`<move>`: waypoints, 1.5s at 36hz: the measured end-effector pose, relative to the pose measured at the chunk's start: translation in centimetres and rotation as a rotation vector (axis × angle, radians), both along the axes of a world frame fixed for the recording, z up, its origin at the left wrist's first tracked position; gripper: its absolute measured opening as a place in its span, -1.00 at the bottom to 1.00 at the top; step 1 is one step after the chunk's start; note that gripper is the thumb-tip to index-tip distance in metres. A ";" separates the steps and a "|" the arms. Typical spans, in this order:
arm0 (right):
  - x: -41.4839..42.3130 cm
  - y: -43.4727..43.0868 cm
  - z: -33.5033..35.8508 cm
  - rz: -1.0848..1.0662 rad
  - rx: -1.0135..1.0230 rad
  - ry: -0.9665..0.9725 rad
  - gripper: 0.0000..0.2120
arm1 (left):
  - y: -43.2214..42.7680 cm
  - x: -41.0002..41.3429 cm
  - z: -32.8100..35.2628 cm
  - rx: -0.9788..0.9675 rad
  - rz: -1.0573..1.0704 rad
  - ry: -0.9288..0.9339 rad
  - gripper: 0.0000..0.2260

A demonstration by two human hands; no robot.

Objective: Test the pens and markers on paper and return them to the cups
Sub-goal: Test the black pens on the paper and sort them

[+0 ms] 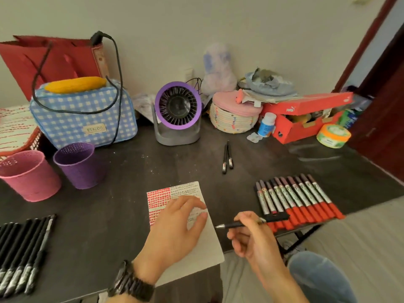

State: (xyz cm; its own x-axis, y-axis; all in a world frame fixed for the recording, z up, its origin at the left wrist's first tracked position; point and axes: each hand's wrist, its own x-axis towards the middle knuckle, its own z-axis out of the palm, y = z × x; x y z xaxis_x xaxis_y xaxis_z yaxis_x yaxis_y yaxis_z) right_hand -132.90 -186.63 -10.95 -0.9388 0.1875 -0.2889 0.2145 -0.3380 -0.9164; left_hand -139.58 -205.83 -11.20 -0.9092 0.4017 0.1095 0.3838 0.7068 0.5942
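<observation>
My left hand [175,226] lies flat on a sheet of paper [205,248] covered at its top with red and black test marks. My right hand [251,235] holds a black pen [240,225] just right of the paper, its tip pointing left toward the sheet's edge. A row of red-capped markers [295,197] lies to the right. Several black pens [24,250] lie in a row at the left edge. Two more black pens [227,157] lie mid-table. A pink cup [28,176] and a purple cup [76,165] stand at the left.
A blue checked bag [83,114], a purple desk fan [177,112], a woven lidded basket [234,114] and a red shoebox [306,114] line the back of the dark table [109,215]. A round tub [333,135] sits near the right edge.
</observation>
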 end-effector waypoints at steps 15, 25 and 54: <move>0.4 -1.4 -1.1 -0.018 -0.381 -0.053 -0.37 | -0.4 2.5 0.9 0.329 0.068 -0.208 -0.76; 0.3 -0.2 -1.1 -0.042 -0.846 -0.118 -0.09 | -1.2 2.5 0.8 0.392 0.156 -0.191 -0.80; 4.9 3.3 -2.1 -0.064 -0.288 -0.056 -0.61 | -1.0 2.0 1.9 0.374 0.113 -0.260 -0.77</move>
